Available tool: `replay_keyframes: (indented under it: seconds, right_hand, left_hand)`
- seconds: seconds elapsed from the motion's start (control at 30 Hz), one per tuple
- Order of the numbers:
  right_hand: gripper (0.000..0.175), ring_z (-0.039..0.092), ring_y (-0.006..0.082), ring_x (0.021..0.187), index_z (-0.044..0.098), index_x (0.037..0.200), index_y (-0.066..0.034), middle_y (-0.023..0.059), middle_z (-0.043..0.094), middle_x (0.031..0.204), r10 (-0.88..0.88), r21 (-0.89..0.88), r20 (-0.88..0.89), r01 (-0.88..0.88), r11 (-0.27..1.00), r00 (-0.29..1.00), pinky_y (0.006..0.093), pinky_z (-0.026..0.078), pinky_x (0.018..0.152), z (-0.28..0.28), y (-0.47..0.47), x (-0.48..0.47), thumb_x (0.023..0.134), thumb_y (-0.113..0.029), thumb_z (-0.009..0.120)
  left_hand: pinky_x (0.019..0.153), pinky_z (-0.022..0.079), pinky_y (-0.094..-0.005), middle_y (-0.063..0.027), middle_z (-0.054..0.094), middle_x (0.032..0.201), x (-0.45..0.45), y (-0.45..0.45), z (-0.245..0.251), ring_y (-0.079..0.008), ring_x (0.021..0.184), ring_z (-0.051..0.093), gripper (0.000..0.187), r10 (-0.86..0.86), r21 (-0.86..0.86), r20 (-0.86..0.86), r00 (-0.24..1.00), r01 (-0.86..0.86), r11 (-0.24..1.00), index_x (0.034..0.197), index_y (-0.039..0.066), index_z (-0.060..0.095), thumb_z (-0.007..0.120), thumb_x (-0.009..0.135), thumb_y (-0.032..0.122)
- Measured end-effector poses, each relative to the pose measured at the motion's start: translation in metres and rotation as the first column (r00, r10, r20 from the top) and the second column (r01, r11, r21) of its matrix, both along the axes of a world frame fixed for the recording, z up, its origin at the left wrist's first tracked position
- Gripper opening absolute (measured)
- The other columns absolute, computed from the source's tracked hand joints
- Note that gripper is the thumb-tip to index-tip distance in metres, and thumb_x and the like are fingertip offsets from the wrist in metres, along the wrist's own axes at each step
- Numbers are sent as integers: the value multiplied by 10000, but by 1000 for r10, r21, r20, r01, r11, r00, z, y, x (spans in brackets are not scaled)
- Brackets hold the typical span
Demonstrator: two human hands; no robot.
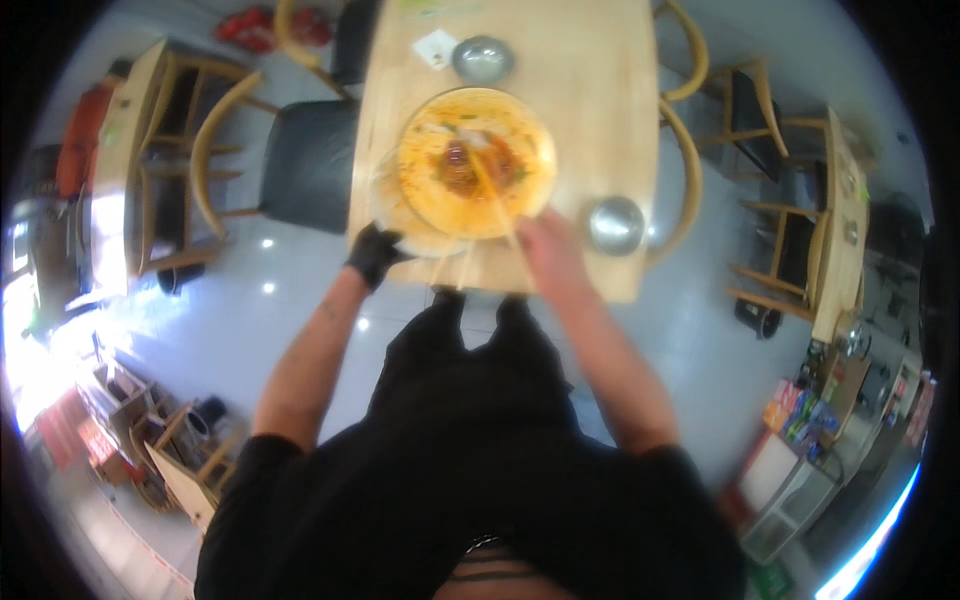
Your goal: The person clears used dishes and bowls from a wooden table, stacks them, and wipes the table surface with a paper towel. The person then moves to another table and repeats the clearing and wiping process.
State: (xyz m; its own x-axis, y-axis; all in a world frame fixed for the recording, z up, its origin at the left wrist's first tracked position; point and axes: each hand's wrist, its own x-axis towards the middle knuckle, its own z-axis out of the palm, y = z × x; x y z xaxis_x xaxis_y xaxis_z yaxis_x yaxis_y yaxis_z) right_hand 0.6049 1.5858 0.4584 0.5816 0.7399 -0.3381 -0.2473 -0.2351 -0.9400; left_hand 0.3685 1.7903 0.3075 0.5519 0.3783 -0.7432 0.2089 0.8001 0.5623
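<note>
On a light wooden table (600, 142) stands a large round plate with orange sauce and food remains (420, 172). It overlaps a paler plate (386, 202) beneath it on the left. My left hand (375, 255), in a black glove, holds the lower plate's rim near the table's left front corner. My bare right hand (549, 246) grips chopsticks (489, 184) whose far ends reach into the food at the plate's middle. Another pair of chopsticks (451, 264) lies at the table's front edge, between my hands. Motion blurs the right fingers.
A metal bowl (616, 226) stands right of my right hand, another (482, 60) behind the plate beside a white paper (436, 49). A dark-seated chair (311, 165) is at the left edge, wooden chairs (686, 172) at the right. A person in orange (81, 139) is far left.
</note>
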Motion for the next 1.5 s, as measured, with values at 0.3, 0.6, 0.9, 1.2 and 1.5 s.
replay_keyframes:
  seconds: [0.3, 0.6, 0.9, 1.2, 1.5]
  right_hand:
    - [222, 702, 227, 906, 581, 1138, 89, 165, 680, 1082, 135, -177, 142, -109, 978, 981, 357, 604, 810, -37, -34, 29, 942, -13, 555]
    - [233, 707, 237, 882, 567, 1134, 103, 172, 676, 1071, -6, -101, -143, -8, 995, 990, 349, 622, 763, -55, -27, 38, 938, -19, 595]
    - [352, 678, 184, 704, 565, 1043, 59, 128, 654, 896, -77, -471, -119, 12, 882, 990, 326, 602, 633, -57, -25, 62, 899, -203, 751]
    - [400, 651, 193, 858, 614, 1166, 40, 128, 676, 955, -55, -357, 812, 570, 741, 580, 327, 520, 746, -83, -126, 175, 904, -251, 691]
    - [306, 649, 272, 990, 503, 1228, 19, 153, 610, 1135, 18, -530, 300, 151, 834, 954, 396, 622, 779, -191, -219, 167, 964, -119, 574]
  left_hand:
    - [817, 644, -416, -186, 666, 1183, 87, -44, -43, -300, 994, 716, 351, -55, -92, 126, 990, 67, 993, 1325, -21, 495, 536, 980, 29]
    - [1011, 559, -443, -194, 626, 1276, 73, -48, -7, -307, 1123, 666, 412, 12, -270, 268, 963, 63, 961, 1397, -12, 452, 549, 1008, 84]
    - [1037, 521, -408, -177, 539, 1428, 13, -35, 17, -327, 1282, 577, 436, -67, -119, 204, 977, 92, 989, 1460, -7, 407, 456, 1028, 28]
    - [970, 527, -383, -161, 629, 1323, -64, -23, 22, -300, 1176, 642, 402, 27, -87, 109, 994, -18, 996, 1398, 6, 491, 523, 1012, 113]
    - [917, 554, -334, -137, 659, 1280, -100, -34, -6, -260, 1121, 676, 360, 105, -17, -37, 994, -106, 994, 1370, 34, 511, 503, 1023, 133]
